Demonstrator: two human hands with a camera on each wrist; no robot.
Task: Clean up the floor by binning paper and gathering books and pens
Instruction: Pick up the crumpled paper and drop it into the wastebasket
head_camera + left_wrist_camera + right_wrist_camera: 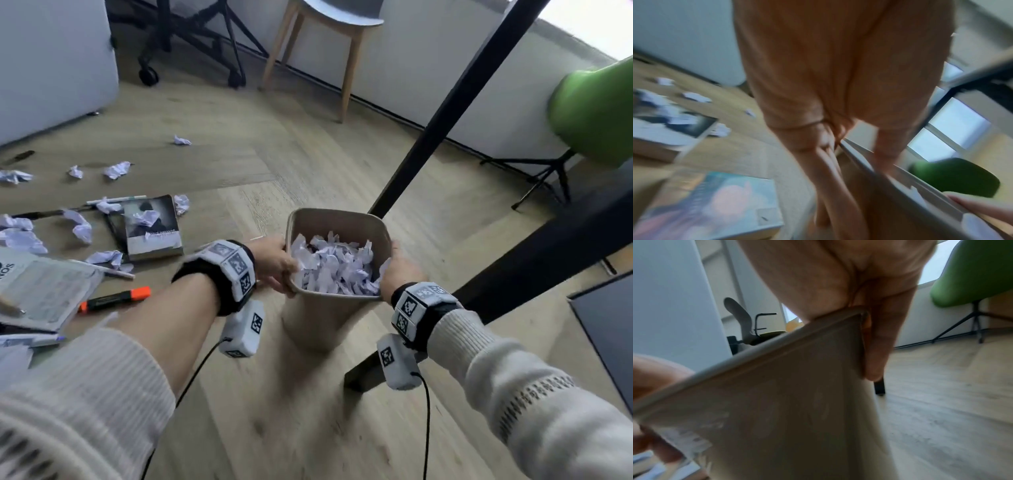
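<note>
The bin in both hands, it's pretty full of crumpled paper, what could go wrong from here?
1. The bin is tilted, gripped at its rim by the left hand and right hand; crumpled paper piled near the rim may spill.
2. The black table leg stands just behind it; swinging the bin could knock it.
3. The orange highlighter lies by the left forearm and could get kicked.

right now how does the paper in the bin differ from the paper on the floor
The paper in the bin is heaped together inside the beige bin; the paper on the floor lies scattered singly. The left hand and right hand grip the bin's rim; nothing touches the floor pieces. Both are white and crumpled.
</note>
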